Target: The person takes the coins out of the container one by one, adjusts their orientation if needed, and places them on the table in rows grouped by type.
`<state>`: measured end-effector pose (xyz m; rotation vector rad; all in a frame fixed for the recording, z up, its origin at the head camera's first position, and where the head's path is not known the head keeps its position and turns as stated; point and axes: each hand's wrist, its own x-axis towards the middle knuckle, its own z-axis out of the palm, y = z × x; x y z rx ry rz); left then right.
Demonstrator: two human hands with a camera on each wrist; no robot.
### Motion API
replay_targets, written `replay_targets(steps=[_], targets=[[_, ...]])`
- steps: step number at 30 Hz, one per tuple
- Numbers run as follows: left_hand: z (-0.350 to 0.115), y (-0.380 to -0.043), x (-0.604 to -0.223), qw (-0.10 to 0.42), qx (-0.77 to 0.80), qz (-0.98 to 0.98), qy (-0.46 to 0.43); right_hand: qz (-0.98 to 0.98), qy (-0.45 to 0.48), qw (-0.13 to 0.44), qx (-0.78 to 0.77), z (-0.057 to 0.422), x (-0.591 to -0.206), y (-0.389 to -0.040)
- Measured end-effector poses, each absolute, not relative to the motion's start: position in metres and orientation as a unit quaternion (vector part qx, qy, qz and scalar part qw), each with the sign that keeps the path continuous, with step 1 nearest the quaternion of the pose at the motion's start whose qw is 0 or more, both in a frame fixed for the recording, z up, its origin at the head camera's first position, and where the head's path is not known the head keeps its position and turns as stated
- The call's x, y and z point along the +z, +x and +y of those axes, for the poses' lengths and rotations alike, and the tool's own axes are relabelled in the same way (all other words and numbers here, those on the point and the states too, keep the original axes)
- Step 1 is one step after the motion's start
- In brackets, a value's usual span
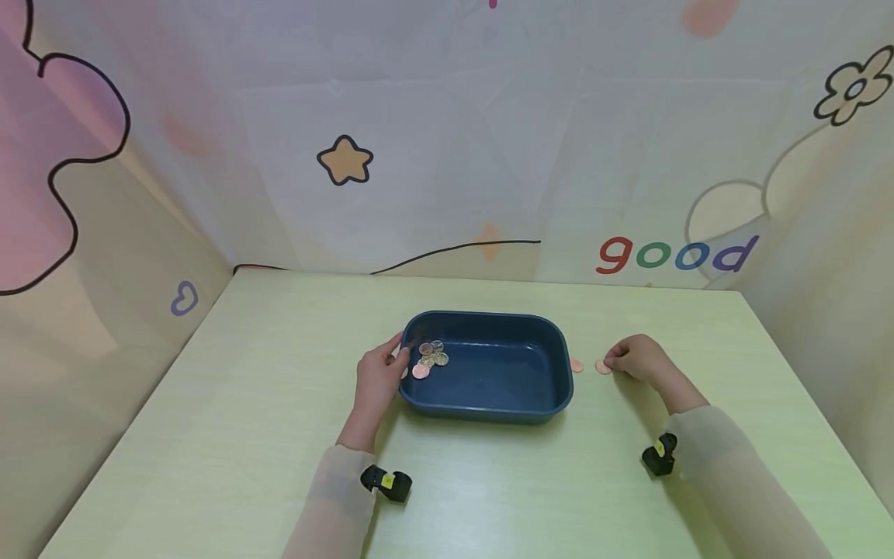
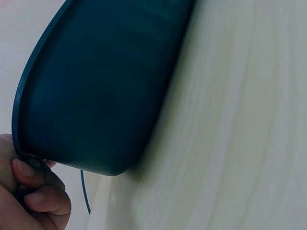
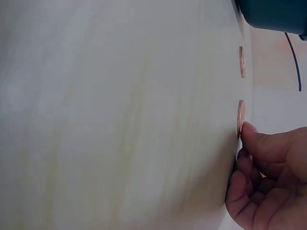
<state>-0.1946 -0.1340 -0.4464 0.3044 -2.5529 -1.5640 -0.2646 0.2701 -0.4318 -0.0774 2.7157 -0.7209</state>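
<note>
A dark blue rectangular plastic tub stands on the table, and my left hand grips its left end, thumb at the rim. In the left wrist view the curled fingers show below the tub's end wall. Several copper and brass-coloured coins lie inside, bunched at the left. To the right of the tub my right hand pinches the edge of a copper coin at the table surface. Another copper coin lies flat between that hand and the tub.
The pale wood-grain table extends around the tub on all sides. Behind it rises a printed cloth backdrop with a star and the word "good". Each sleeve has a black wrist camera strapped to it.
</note>
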Motion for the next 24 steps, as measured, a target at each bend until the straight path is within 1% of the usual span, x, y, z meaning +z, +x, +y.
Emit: replay_targets(steps=[8,13,20,24], targets=[[-0.135,-0.195,-0.446,0.064,-0.519,-0.847,0.1,0.959,-0.033,0.145,-0.24,0.27,-0.435,-0.264],[-0.136,-0.195,-0.447,0.062,-0.518,-0.847,0.103,0.958,-0.031,0.146,-0.243,0.27,-0.436,-0.264],[-0.134,-0.197,-0.447,0.067,-0.514,-0.85,0.093,0.922,-0.019,0.209,-0.327,0.282,-0.423,-0.266],[-0.134,-0.197,-0.446,0.065,-0.515,-0.849,0.1,0.91,-0.033,0.219,-0.35,0.285,-0.405,-0.268]])
